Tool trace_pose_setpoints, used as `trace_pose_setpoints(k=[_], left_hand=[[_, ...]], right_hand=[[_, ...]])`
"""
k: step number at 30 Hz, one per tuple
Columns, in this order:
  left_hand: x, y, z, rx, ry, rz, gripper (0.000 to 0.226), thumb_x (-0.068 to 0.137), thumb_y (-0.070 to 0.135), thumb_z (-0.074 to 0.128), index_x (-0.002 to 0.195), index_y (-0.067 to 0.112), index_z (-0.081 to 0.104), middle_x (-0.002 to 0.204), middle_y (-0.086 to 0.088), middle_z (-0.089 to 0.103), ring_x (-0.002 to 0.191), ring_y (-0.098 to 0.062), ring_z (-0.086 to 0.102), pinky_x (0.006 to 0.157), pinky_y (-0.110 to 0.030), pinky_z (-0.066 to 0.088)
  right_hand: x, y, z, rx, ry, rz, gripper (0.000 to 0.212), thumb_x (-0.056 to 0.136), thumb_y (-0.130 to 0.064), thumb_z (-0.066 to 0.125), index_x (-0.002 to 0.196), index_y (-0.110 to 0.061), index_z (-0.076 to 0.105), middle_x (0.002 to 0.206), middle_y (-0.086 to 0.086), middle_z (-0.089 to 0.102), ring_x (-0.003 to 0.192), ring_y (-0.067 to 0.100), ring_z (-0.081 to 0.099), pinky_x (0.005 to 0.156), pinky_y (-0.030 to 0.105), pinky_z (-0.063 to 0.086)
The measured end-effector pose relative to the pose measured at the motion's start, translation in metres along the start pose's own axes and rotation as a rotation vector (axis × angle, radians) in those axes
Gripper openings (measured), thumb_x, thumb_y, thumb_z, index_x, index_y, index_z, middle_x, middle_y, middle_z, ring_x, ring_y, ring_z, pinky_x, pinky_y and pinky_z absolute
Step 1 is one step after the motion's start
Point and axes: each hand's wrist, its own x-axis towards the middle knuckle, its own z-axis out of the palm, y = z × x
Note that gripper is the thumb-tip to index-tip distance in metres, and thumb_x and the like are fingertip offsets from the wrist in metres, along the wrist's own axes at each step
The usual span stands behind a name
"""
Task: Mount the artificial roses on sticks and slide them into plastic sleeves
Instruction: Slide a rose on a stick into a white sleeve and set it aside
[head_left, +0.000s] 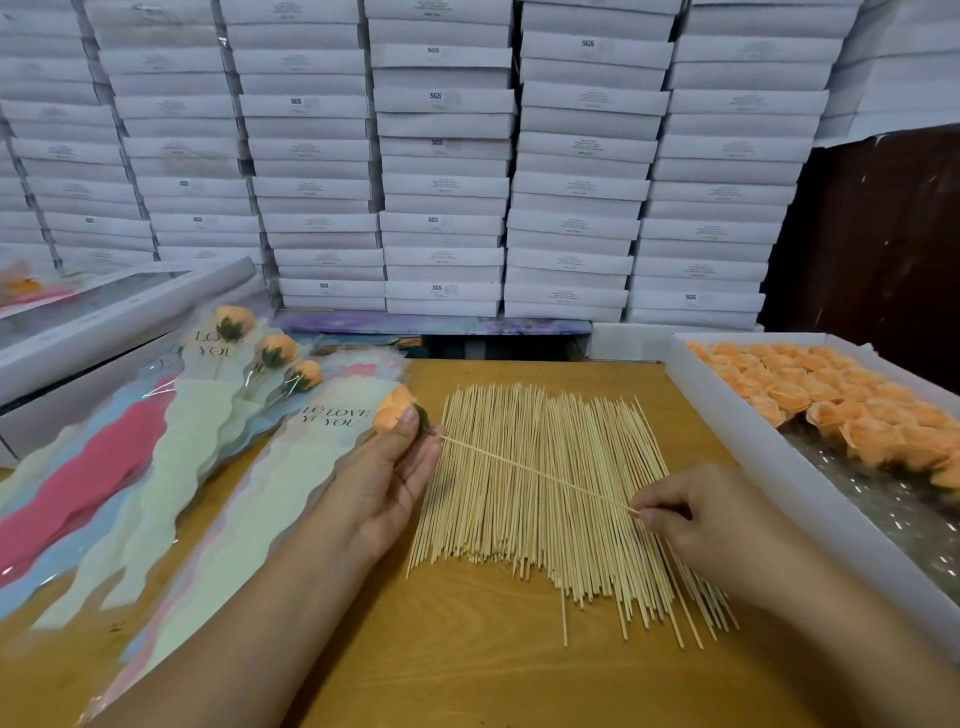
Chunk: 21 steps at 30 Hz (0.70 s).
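i see a soft orange rose (393, 409) with a dark green bottom, and the stick (535, 474) in it is pale tan like the big pile of sticks (545, 499) on the honey-brown wooden table (467, 665). the white tray (779, 467) is full of the same orange roses (841, 410). the clear sleeves (171, 467) have wavy pink, cream and light blue parts with dark "love you" letters, and the stacked boxes (441, 156) are white.

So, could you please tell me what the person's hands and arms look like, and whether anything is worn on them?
Both the left hand and the right hand are bare: no gloves, rings, watch or bracelets show. Both forearms are bare too, with no sleeves in view as far as the frame's edge. The visible nails are short and unpainted.
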Motion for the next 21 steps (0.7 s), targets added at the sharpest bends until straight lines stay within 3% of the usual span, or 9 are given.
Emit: trace_pose_setpoints(k=[3, 6, 13, 21], left_hand=[[0.0002, -0.0005, -0.0007, -0.003, -0.003, 0.006, 0.059, 0.078, 0.011, 0.071, 0.133, -0.002, 0.056, 0.103, -0.02, 0.073, 0.085, -0.02, 0.072, 0.068, -0.027, 0.063], [0.0005, -0.0013, -0.0006, -0.002, -0.008, 0.017, 0.054, 0.082, 0.011, 0.069, 0.133, -0.003, 0.057, 0.096, -0.019, 0.073, 0.08, -0.018, 0.073, 0.067, -0.026, 0.063], [0.0017, -0.0014, -0.0018, 0.006, -0.005, 0.014, 0.046, 0.086, 0.01, 0.068, 0.129, -0.002, 0.058, 0.093, -0.018, 0.074, 0.077, -0.018, 0.073, 0.069, -0.027, 0.062], [0.001, -0.001, -0.0027, 0.022, -0.009, 0.002, 0.03, 0.089, 0.01, 0.067, 0.116, -0.002, 0.063, 0.091, -0.018, 0.075, 0.077, -0.018, 0.074, 0.068, -0.026, 0.062]], right_hand=[[-0.0013, -0.0029, -0.0009, -0.008, -0.009, 0.014, 0.013, 0.094, -0.021, 0.065, 0.092, -0.024, 0.078, 0.093, -0.002, 0.077, 0.089, 0.025, 0.071, 0.084, 0.047, 0.057], [-0.0023, -0.0048, -0.0013, -0.004, -0.013, 0.017, 0.015, 0.094, -0.021, 0.065, 0.096, -0.027, 0.078, 0.092, -0.016, 0.075, 0.084, 0.015, 0.072, 0.083, 0.043, 0.058], [-0.0016, -0.0058, -0.001, -0.007, -0.015, 0.018, 0.015, 0.094, -0.02, 0.065, 0.098, -0.027, 0.078, 0.094, -0.021, 0.072, 0.081, 0.011, 0.072, 0.081, 0.041, 0.059], [-0.0019, -0.0036, 0.0001, -0.019, -0.021, 0.025, 0.014, 0.094, -0.023, 0.064, 0.091, -0.024, 0.078, 0.095, 0.0, 0.077, 0.088, 0.023, 0.072, 0.081, 0.047, 0.058]])
